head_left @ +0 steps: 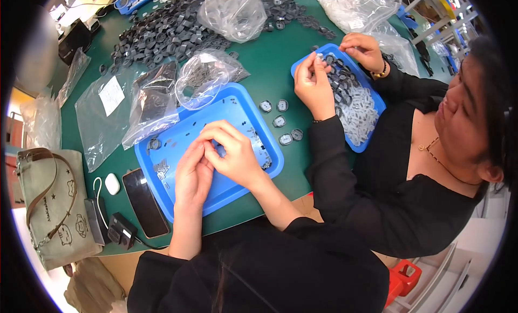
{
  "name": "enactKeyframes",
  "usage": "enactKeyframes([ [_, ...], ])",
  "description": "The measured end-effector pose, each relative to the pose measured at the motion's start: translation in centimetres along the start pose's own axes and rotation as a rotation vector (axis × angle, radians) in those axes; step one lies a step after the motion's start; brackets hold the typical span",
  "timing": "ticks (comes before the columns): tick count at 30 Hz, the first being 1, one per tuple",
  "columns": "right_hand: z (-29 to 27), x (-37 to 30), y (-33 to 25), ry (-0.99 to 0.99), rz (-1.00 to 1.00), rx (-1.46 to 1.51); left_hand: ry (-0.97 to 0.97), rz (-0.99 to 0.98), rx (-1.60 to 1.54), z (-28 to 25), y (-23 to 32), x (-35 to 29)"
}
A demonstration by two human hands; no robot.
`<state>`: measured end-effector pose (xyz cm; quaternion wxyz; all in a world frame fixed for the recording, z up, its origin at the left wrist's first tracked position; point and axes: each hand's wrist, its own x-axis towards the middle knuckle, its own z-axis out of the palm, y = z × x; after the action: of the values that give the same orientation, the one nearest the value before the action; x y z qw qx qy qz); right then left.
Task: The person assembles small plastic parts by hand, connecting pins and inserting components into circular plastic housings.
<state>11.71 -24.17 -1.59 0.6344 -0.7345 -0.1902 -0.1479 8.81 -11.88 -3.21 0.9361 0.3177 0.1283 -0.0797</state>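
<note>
Left hand (195,171) and right hand (238,155) meet pinched, any held piece hidden, over the tray (223,186), parts (266,164) at three o'clock presumably for reach.

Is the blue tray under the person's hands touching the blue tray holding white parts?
Apart: the head view shows green table and round parts between the left tray and the right tray.
</note>
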Motion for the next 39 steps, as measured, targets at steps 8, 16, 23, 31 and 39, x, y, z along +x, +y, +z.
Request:
enactKeyframes([
  [8, -0.2, 0.0, -0.2, 0.031, -0.010, 0.001, -0.020, -0.003, 0.003, -0.4, -0.2, 0.1],
  [16, -0.2, 0.1, 0.2, -0.036, -0.111, -0.087, 0.022, 0.028, 0.043, 0.0, 0.2, 0.0],
  [23, -0.1, -0.2, -0.1, 0.040, -0.047, -0.032, -0.050, 0.062, -0.006, -0.7, -0.1, 0.0],
  [31, 0.0, 0.2, 0.2, 0.072, -0.119, -0.066, -0.094, 0.037, 0.024, -0.9, 0.1, 0.0],
  [39, 0.2, 0.0, 0.5, 0.073, -0.121, -0.093, -0.086, 0.059, 0.061, -1.4, -0.3, 0.5],
])
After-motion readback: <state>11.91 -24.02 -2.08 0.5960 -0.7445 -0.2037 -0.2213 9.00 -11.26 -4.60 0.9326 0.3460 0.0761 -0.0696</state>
